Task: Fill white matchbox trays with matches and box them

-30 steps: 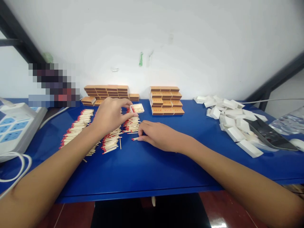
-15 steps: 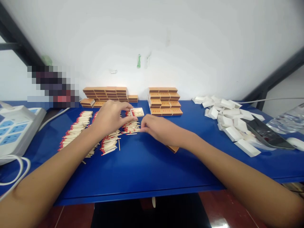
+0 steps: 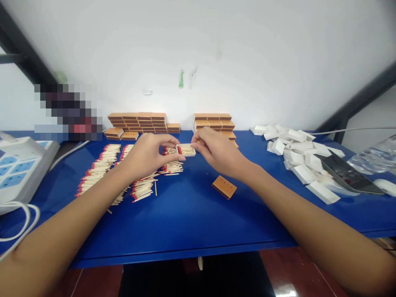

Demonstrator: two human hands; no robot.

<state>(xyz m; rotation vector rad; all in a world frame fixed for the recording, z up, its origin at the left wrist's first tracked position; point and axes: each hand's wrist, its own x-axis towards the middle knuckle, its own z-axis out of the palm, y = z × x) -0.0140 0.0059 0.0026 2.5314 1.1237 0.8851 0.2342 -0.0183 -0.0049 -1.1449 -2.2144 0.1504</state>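
My left hand (image 3: 152,152) pinches the left end of a white matchbox tray (image 3: 191,155) between thumb and fingers. Red-headed matches (image 3: 185,149) lie side by side inside it, heads to the left. At the tray's right end, my right hand (image 3: 216,150) has its thumb and fingertips pressed together; whether a match is between them is too small to tell. Below the right hand, an orange matchbox sleeve (image 3: 224,186) lies apart on the table. Loose matches (image 3: 173,167) are heaped beneath and beside the left hand, with a longer row of matches (image 3: 100,167) farther left.
Stacked matchboxes (image 3: 137,119) line the wall, and a second stepped stack (image 3: 213,119) stands behind my right hand. White empty trays (image 3: 297,146) are piled at right beside a phone (image 3: 349,173). A power strip (image 3: 23,169) with cables occupies the left of the blue table (image 3: 173,231).
My right hand has risen from the loose matches to the tray's right end, uncovering the orange sleeve. My left hand and the tray have shifted slightly right.
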